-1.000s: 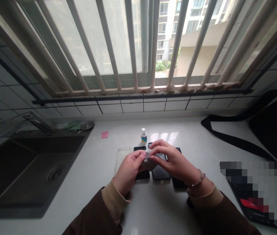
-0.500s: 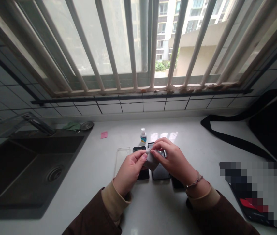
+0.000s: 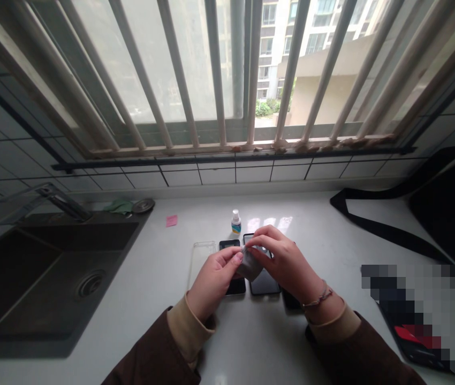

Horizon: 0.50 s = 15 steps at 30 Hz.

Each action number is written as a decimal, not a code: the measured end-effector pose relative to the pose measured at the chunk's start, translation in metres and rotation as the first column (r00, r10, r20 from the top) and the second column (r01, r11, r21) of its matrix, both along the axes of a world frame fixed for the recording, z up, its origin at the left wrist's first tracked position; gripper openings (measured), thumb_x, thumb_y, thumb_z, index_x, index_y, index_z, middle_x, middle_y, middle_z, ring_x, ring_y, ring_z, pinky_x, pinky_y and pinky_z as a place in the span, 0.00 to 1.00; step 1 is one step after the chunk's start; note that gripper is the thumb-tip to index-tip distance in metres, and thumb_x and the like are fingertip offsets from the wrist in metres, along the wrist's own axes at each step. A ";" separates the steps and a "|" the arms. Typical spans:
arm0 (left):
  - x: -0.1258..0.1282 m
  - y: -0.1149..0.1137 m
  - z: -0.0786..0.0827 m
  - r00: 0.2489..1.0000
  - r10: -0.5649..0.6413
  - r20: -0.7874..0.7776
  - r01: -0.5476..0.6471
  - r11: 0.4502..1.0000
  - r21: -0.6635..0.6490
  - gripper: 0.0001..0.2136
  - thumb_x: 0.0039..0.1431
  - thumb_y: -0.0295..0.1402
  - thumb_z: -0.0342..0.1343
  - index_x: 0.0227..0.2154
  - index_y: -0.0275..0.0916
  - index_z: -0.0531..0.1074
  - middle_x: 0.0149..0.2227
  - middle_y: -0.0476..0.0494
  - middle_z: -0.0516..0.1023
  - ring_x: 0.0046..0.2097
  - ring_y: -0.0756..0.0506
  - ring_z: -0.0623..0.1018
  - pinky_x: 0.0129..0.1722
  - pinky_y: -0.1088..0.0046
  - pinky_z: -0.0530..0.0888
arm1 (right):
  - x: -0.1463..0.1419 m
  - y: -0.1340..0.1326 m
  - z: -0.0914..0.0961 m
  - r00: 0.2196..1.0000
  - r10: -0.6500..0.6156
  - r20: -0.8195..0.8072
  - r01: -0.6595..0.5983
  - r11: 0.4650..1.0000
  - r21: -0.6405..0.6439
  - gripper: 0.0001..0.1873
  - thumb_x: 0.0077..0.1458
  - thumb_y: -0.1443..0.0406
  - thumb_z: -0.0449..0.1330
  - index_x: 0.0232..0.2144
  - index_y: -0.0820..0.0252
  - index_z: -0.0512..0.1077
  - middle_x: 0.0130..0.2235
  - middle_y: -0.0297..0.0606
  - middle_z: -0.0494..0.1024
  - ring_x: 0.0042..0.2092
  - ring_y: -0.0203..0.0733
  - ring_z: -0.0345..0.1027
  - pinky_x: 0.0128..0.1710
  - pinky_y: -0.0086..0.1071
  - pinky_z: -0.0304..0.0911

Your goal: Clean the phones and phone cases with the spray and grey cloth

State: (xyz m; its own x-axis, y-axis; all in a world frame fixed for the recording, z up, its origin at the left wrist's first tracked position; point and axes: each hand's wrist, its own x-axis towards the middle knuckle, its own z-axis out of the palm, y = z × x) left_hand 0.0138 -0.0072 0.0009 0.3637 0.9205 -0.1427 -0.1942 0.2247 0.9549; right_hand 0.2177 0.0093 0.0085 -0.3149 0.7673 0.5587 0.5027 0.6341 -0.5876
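1. The person's left hand (image 3: 211, 280) pinches the 9 o'clock edge of a small grey cloth (image 3: 249, 266) between thumb and forefinger. The other fingers are curled in loosely.
2. The right hand (image 3: 287, 264) holds the same cloth from its 3 o'clock side, with thumb and fingertips closed on the upper edge. A thin bracelet sits at that wrist.
3. The cloth hangs between the two hands, over a row of dark phones on the white countertop (image 3: 163, 278).
4. The left phone (image 3: 236, 287) lies flat at 7 o'clock under the cloth. The middle phone (image 3: 265, 283) lies touching or just beside it at 5 o'clock. A third phone (image 3: 292, 300) is mostly hidden beneath the right hand.
5. A clear phone case (image 3: 200, 256) lies flat just beside the left phone, at its 9 o'clock.
6. A small white bottle (image 3: 236, 222) stands upright at 12 o'clock from the cloth, near the far ends of the phones.
7. A pink note (image 3: 171, 221) lies at 10 o'clock from the hands, well apart.
8. A dark sink (image 3: 30, 278) takes up the 9 o'clock side of the counter, with a faucet (image 3: 61, 200) at its far rim.
9. A black strap (image 3: 380, 230) runs across the counter at 2 o'clock.
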 end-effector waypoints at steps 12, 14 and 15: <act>0.000 0.000 0.000 1.000 0.015 -0.012 -0.016 1.000 -0.023 0.19 0.63 0.45 0.65 0.51 0.37 0.81 0.48 0.37 0.83 0.48 0.39 0.81 0.50 0.63 0.78 | -0.004 -0.003 0.005 0.999 0.028 0.025 -0.027 0.999 -0.047 0.07 0.69 0.70 0.56 0.44 0.53 0.72 0.48 0.43 0.75 0.49 0.47 0.73 0.50 0.42 0.72; 0.000 0.000 0.000 1.000 0.010 -0.011 -0.010 1.000 -0.017 0.19 0.64 0.44 0.64 0.51 0.37 0.81 0.47 0.37 0.83 0.48 0.39 0.81 0.50 0.62 0.78 | -0.003 -0.002 0.004 0.999 0.028 0.024 -0.026 0.999 -0.045 0.07 0.70 0.68 0.57 0.46 0.53 0.73 0.49 0.43 0.75 0.50 0.47 0.74 0.50 0.42 0.72; 0.000 0.000 0.000 1.000 0.006 -0.010 -0.006 1.000 -0.011 0.18 0.65 0.44 0.64 0.51 0.36 0.81 0.47 0.37 0.83 0.48 0.39 0.81 0.50 0.62 0.78 | -0.003 -0.002 0.003 0.999 0.028 0.024 -0.027 0.999 -0.045 0.07 0.70 0.68 0.57 0.46 0.53 0.73 0.49 0.43 0.75 0.50 0.47 0.74 0.50 0.42 0.72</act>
State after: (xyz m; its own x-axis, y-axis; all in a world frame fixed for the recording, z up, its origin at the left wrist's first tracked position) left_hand 0.0134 -0.0077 0.0009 0.3566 0.9211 -0.1563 -0.1859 0.2339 0.9543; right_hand 0.2150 0.0070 0.0116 -0.3491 0.7822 0.5160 0.4998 0.6212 -0.6036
